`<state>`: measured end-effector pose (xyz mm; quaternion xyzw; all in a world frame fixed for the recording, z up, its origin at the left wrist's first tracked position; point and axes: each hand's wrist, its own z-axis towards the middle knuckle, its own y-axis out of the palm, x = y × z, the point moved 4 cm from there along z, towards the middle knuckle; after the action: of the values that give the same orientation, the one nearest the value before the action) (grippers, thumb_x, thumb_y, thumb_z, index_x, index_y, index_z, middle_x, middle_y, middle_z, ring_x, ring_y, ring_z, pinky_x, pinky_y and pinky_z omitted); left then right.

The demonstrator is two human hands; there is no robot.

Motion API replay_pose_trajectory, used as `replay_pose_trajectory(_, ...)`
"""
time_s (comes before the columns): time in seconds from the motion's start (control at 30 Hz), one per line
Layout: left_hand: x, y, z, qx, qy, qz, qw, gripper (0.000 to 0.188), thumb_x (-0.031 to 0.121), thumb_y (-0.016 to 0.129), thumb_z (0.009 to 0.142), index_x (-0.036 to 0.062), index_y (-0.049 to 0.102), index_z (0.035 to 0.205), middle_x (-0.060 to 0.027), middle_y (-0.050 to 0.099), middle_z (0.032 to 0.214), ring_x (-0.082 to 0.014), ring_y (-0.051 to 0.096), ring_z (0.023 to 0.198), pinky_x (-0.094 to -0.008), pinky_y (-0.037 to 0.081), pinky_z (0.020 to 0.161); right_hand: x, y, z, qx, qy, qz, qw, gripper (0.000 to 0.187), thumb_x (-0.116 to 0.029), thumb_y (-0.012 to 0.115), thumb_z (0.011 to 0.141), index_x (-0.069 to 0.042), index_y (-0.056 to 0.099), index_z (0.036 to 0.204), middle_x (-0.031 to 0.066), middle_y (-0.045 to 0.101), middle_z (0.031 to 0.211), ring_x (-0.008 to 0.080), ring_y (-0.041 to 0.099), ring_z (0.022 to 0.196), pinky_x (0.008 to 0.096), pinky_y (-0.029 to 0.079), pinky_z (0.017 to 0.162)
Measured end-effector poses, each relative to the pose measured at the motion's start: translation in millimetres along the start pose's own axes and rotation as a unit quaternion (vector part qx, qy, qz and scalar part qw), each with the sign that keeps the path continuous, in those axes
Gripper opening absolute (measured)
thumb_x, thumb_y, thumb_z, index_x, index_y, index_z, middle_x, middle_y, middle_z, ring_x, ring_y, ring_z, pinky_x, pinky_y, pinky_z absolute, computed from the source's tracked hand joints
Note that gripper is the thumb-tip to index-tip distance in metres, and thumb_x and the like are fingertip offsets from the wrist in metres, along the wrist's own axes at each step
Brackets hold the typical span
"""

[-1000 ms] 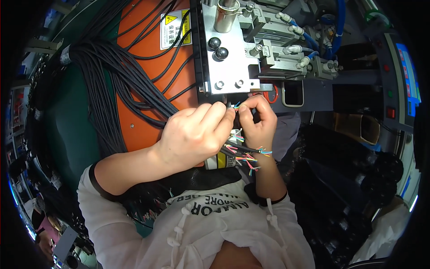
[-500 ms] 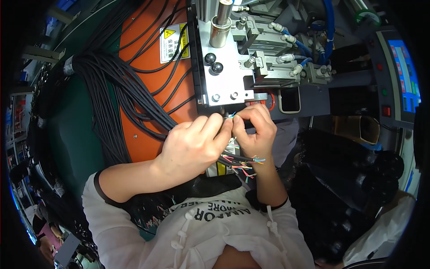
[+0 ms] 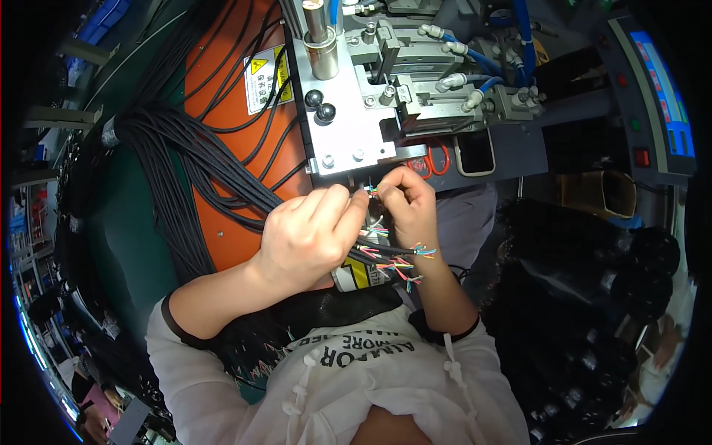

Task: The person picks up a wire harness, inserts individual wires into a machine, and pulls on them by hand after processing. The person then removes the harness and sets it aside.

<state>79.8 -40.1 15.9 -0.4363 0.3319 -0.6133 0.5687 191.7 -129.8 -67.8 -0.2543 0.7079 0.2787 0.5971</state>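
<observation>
In front of the metal machine block point(image 3: 345, 137), my two hands meet with fingertips close together. My left hand point(image 3: 308, 230) is closed, thumb and index finger pinching the end of a black cable whose jacket is mostly hidden by the hand. Thin coloured wires point(image 3: 372, 190) fan out of that end. On the other side, my right hand point(image 3: 411, 208) pinches the tips of these wires between thumb and forefinger. Below the hands, several black cables point(image 3: 367, 251) stick out, with stripped ends of red, blue, green and white wires point(image 3: 423, 252).
A thick bundle of black cables point(image 3: 200, 156) lies across the orange machine surface point(image 3: 222, 193) at left. Red-handled scissors point(image 3: 439, 159) and a phone point(image 3: 475, 152) lie right of the block. Pneumatic cylinders point(image 3: 441, 104), a control screen point(image 3: 664, 96) and a cardboard box point(image 3: 608, 194) stand farther right.
The view has shifted, so the machine appears farther left. My right fingertips have drawn slightly apart from my left, leaving the coloured wires between them more visible.
</observation>
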Motion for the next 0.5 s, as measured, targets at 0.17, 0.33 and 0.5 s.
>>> replay_pose_trajectory(0.17, 3, -4, 2, -0.025, 0.02, 0.018, 0.999, 0.03, 0.007, 0.062, 0.069, 0.0028, 0.067, 0.099, -0.0016, 0.042, 0.072, -0.0114, 0.05, 0.061, -0.0234, 0.04, 0.046, -13, -1, -1, 0.023, -0.131, -0.114, 0.985, 0.007, 0.001, 0.063, 0.076, 0.0, 0.057, 0.073, 0.0054, 0.053, 0.068, 0.0157, 0.049, 0.062, 0.0272, 0.041, 0.06)
replay_pose_trajectory(0.33, 4, -5, -2, -0.062, 0.006, 0.054, 0.997, 0.031, 0.009, 0.062, 0.07, 0.0009, 0.066, 0.099, -0.0017, 0.044, 0.074, -0.011, 0.051, 0.063, -0.0224, 0.041, 0.047, -36, 6, -3, 0.029, -0.296, -0.258, 0.919, 0.007, 0.002, 0.064, 0.074, 0.0, 0.057, 0.072, 0.0067, 0.053, 0.067, 0.0176, 0.049, 0.061, 0.028, 0.041, 0.059)
replay_pose_trajectory(0.5, 6, -2, 0, -0.044, 0.009, 0.052, 0.998, 0.033, 0.009, 0.062, 0.069, 0.0005, 0.066, 0.101, -0.0017, 0.044, 0.074, -0.0107, 0.051, 0.063, -0.0228, 0.041, 0.047, -31, 4, -3, 0.031, -0.24, -0.256, 0.936, 0.006, 0.002, 0.063, 0.074, 0.0, 0.057, 0.073, 0.0067, 0.053, 0.068, 0.0171, 0.049, 0.062, 0.028, 0.041, 0.06)
